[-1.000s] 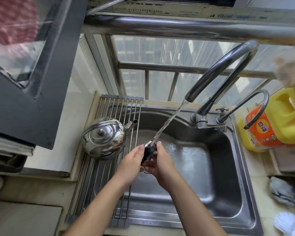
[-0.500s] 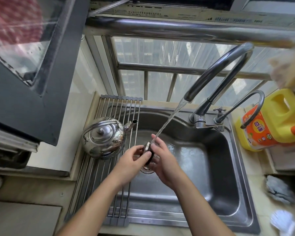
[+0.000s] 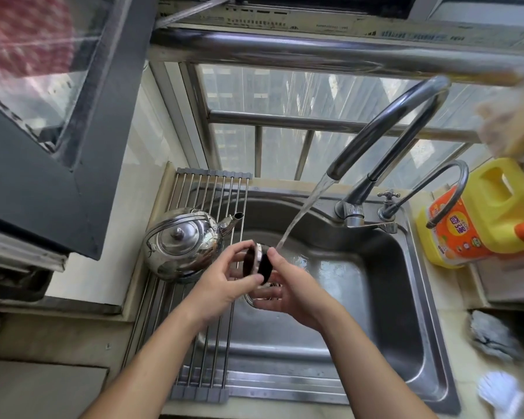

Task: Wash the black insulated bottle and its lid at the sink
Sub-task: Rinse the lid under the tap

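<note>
Water (image 3: 303,213) pours in a slanted stream from the tall curved faucet (image 3: 345,155) and lands right where both hands meet, over the left part of the steel sink (image 3: 406,282). The lid (image 3: 256,263) (black, with a shiny metal band round it) is up on its edge between the two hands, just above the drain (image 3: 276,284). Left hand (image 3: 224,282) has it gripped: index finger hooked over the top rim, thumb coming in along the bottom, other fingers curled behind. Right hand (image 3: 294,288) is on the other side, thumb sticking up and pressed against the lid's black face right where the stream hits, fingers loosely curled underneath, so it's clamping the lid from that side too.

Other stuff around: a shiny steel kettle (image 3: 182,243) sits on a roll-up drying rack (image 3: 212,189) laid across the sink's left end, spout aimed toward the basin, just beside the left hand but not touching as far as I can tell. A thinner second tap (image 3: 387,210) stands right of the main faucet, and past it a big yellow detergent jug (image 3: 496,207) with an orange label is on the counter. Further down the right side there's a grey cloth (image 3: 490,334) and something white and blurry (image 3: 496,391) I can't make out
</note>
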